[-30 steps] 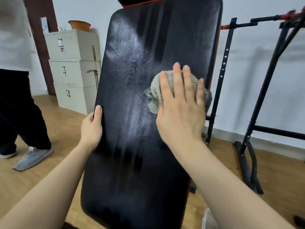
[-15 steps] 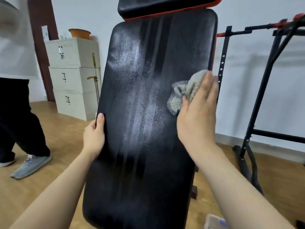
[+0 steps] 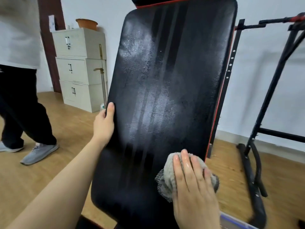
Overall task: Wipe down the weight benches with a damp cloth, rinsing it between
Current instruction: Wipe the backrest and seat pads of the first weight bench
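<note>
A black padded bench back (image 3: 165, 90) with red piping stands tilted up in front of me, streaked with wet wipe marks. My right hand (image 3: 193, 184) lies flat with straight fingers on a grey damp cloth (image 3: 166, 177), pressing it against the pad's lower right part near the edge. My left hand (image 3: 104, 124) holds the pad's left edge, thumb on the front face, the fingers hidden behind the pad.
A black metal rack (image 3: 264, 113) stands to the right against the white wall. Cream drawer cabinets (image 3: 79, 68) with an orange basin (image 3: 86, 23) on top stand at the back left. Another person's legs (image 3: 21, 113) are at the left on the wooden floor.
My right hand has slid the cloth from the pad's upper right down to its lower right. My left hand stays on the left edge.
</note>
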